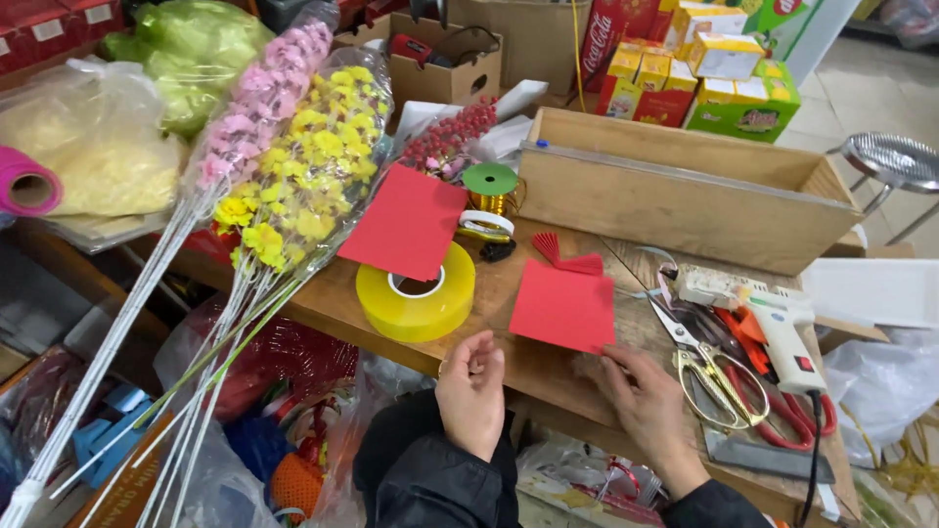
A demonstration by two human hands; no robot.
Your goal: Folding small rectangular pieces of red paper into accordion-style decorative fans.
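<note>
My left hand (471, 391) hovers at the near edge of the wooden table (548, 367) with fingers loosely curled, holding nothing. My right hand (641, 396) rests flat on the table, its fingertips touching the lower corner of a red paper square (562, 306). A folded red paper fan (562, 256) lies just behind that square. A big roll of yellow tape (416, 305) stands left of the hands, and a second red paper sheet (409, 222) leans on it.
Gold-handled scissors (712, 367), red-handled scissors (782, 411) and a white glue gun (782, 332) lie at the right. A long wooden box (685, 196) sits behind. Wrapped yellow and pink artificial flowers (293, 166) stick out left. A green ribbon spool (489, 181) stands mid-table.
</note>
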